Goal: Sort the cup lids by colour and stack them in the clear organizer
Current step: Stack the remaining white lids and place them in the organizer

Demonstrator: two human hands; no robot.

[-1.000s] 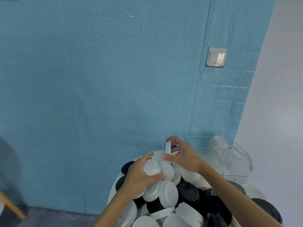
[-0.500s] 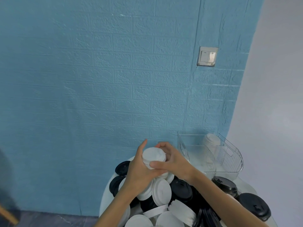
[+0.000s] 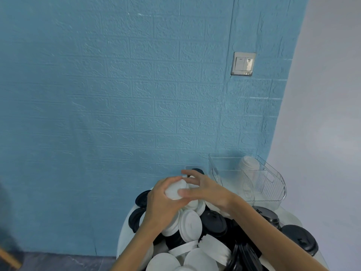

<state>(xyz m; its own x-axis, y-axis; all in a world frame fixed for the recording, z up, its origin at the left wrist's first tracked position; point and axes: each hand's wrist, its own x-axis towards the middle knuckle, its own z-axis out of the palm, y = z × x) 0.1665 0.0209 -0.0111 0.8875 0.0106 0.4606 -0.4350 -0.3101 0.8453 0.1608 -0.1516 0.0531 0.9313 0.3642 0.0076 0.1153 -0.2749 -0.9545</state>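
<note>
1. Since a moment ago, the small stack of white lids (image 3: 174, 189) is tipped over more to the left, and the right hand (image 3: 203, 189) is moved a little to the right of it.
2. The stack is held up above the pile of lids (image 3: 197, 231) on the white desk (image 3: 123, 237).
3. The stack is gripped by the left hand (image 3: 164, 204), with the fingers curled round its side.
4. The stack's front edge is pinched by the right thumb, while the other right fingers are spread loosely behind it.
5. White lids are probably being gathered and squared up into one neat stack.
6. Black lids (image 3: 214, 222) and more white lids are left mixed in the pile.
7. The clear organizer (image 3: 273, 184) is seen just to the right of the hands, by the blue wall (image 3: 136, 94).
8. One white stack (image 3: 248, 165) is already stood in its back part.
9. Next, the held stack should likely be carried right and set down in the organizer, beside the white ones.
</note>
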